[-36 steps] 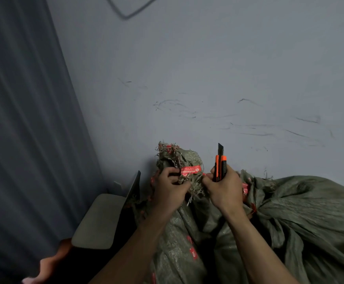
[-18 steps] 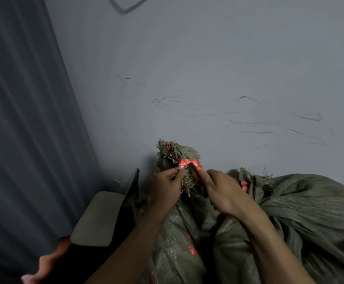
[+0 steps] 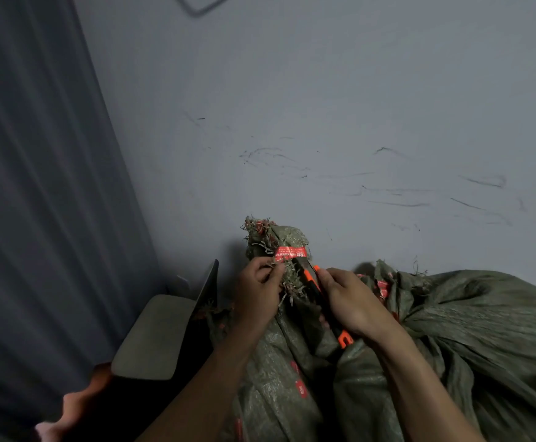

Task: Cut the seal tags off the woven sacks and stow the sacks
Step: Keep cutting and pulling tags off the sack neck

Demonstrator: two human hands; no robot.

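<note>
A green woven sack (image 3: 279,371) stands against the wall, its frayed neck bunched upward. A red seal tag (image 3: 290,252) wraps that neck. My left hand (image 3: 257,291) grips the neck just below the tag. My right hand (image 3: 352,303) holds an orange and black utility knife (image 3: 319,295), its blade end pointing up-left and reaching the tag's lower edge. The knife's orange tail (image 3: 345,339) sticks out below my palm. A second green sack (image 3: 483,339) lies slumped to the right.
The scuffed grey wall (image 3: 324,122) rises right behind the sacks. A dark curtain (image 3: 37,186) hangs on the left. A grey chair seat (image 3: 155,336) sits at lower left beside the sack, with a reddish object (image 3: 78,400) below it.
A second ago my right hand held the knife upright beside the neck. It has tipped the blade down-left to the tag and pushed in a little further. My left hand kept its grip.
</note>
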